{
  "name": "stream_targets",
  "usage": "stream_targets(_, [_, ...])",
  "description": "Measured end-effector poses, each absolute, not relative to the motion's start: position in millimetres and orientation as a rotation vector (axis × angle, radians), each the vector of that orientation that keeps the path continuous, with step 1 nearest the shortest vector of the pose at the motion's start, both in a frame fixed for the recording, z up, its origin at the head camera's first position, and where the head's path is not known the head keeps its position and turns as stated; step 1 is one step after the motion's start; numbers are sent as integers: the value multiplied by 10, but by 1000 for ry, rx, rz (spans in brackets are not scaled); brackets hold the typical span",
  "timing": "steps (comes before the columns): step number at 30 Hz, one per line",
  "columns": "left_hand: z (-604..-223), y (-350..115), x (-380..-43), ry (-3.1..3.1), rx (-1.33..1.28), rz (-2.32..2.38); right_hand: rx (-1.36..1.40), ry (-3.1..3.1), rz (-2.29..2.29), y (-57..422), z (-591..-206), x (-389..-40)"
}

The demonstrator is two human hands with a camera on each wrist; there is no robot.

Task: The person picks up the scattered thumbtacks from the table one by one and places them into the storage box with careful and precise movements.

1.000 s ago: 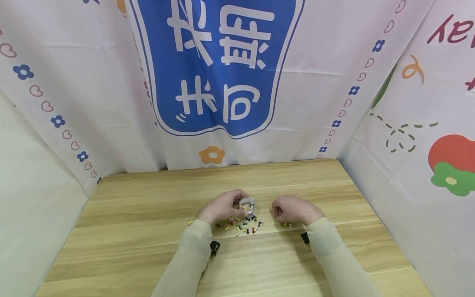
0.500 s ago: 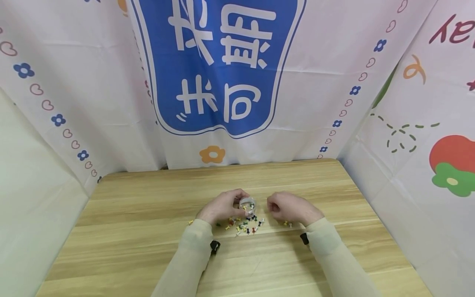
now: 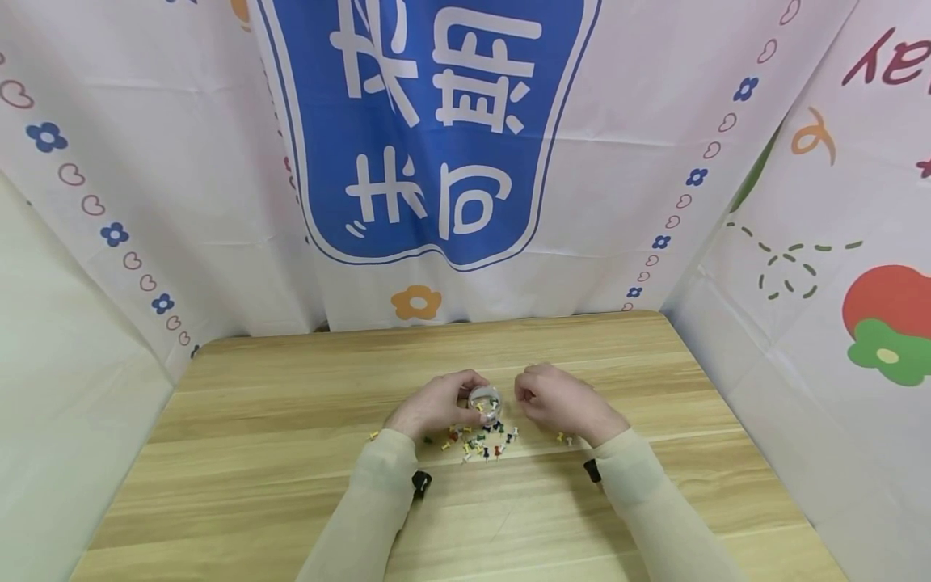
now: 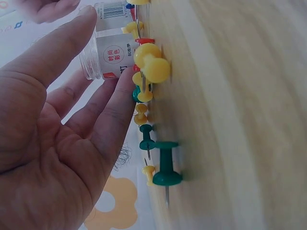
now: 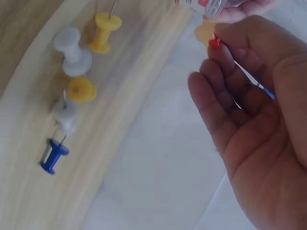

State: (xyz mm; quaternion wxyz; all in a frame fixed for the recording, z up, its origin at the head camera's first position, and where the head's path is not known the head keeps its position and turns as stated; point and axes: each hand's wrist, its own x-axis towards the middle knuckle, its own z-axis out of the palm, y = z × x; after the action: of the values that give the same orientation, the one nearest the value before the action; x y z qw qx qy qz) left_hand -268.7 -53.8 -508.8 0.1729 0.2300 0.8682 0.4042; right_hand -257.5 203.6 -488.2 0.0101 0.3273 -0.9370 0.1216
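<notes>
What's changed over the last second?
The right hand has moved left and forward, nearer the jar. It pinches a red pin; when it took hold, the earlier views don't show. The left hand stays holding the jar, and the loose pins look unmoved.

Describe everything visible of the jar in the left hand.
The jar is round and clear, plastic or glass by its look, with a ridged neck. Its pale label carries printed characters and a barcode. It stands upright, mouth open, with a few pushpins visible inside. The left hand curls thumb and fingers round it; loose pushpins on the table partly hide its base.
</notes>
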Motion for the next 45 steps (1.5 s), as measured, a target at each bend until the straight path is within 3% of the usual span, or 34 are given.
stream_targets(30, [-5085,-556,-2693,2471,675,1135,1096,-2657,351,1726,-5051,-2519])
stream_targets(45, [-5083,-555,-2690,2456,653,1145,1021,-2794,380,1807,-4990,-2521])
